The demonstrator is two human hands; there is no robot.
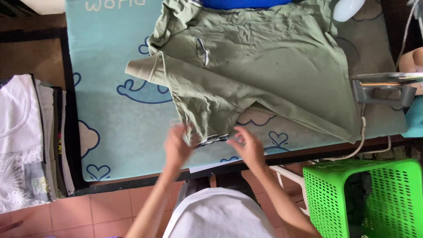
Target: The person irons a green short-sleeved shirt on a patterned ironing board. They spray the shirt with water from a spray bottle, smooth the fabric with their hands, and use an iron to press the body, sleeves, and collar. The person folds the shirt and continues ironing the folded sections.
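A: Head view. Olive-green shirt lies spread on the pale blue padded board, crumpled, collar to the far left. Both hands work at the near sleeve cuff, the one with the striped trim.

B: Hand states?

A: Left hand is blurred, fingers curled at the cuff's left end; looks like a pinch, but I cannot tell for sure. Right hand has fingers part spread, tips just beside the cuff's right end, touching or nearly so.

B: Step in hand?

A: My judgement: smoothing and squaring the sleeve on the board. The next move calls for pulling the cuff flat with even tension from both ends, since the cloth above it is wrinkled.

B: Around it?

A: An iron stands at the right edge, cord trailing near. Green basket near right; folded clothes stack at left.

B: Hidden?

A: The shirt's far hem runs under a blue thing at the top edge. The basket's contents are dark and unclear.
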